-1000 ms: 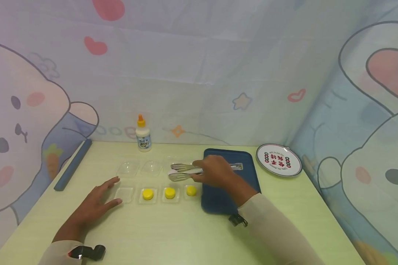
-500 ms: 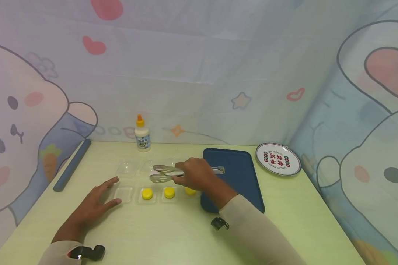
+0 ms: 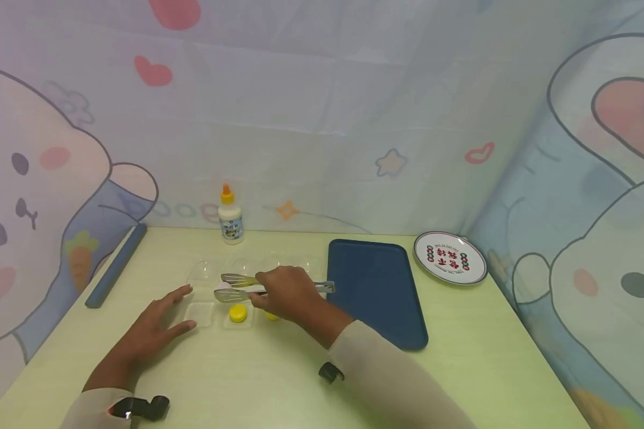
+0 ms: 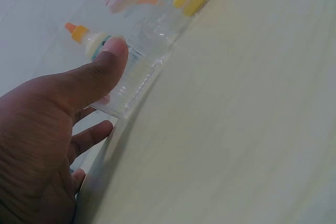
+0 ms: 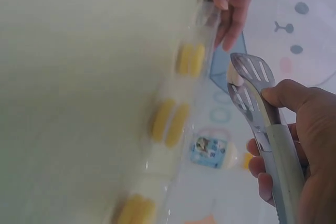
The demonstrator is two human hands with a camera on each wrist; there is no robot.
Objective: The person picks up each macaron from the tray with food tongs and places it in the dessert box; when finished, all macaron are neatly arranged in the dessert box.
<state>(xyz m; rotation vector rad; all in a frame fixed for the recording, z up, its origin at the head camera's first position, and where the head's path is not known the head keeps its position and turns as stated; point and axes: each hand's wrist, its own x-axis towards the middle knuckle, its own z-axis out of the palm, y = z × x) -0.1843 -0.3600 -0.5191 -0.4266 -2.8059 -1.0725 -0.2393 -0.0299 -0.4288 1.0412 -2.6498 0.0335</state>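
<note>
My right hand grips metal tongs with slotted ends. Between those ends sits a small pale pink macaron, raised over the left part of a clear plastic box. Along the box's near row lie yellow macarons; the right hand and tongs hide part of that row in the head view. The leftmost near compartment holds nothing. My left hand rests at the box's left end with thumb and fingers spread apart, the thumb overlapping the clear corner in the left wrist view.
The domed clear lid lies behind the near row. A glue bottle stands by the back edge. To the right are a dark blue tray and a white plate with red lettering. A blue-grey bar lies along the left edge.
My right hand has moved left with the tongs and the pink macaron, from beside the tray to above the left part of the box. The left hand has stayed in place.
</note>
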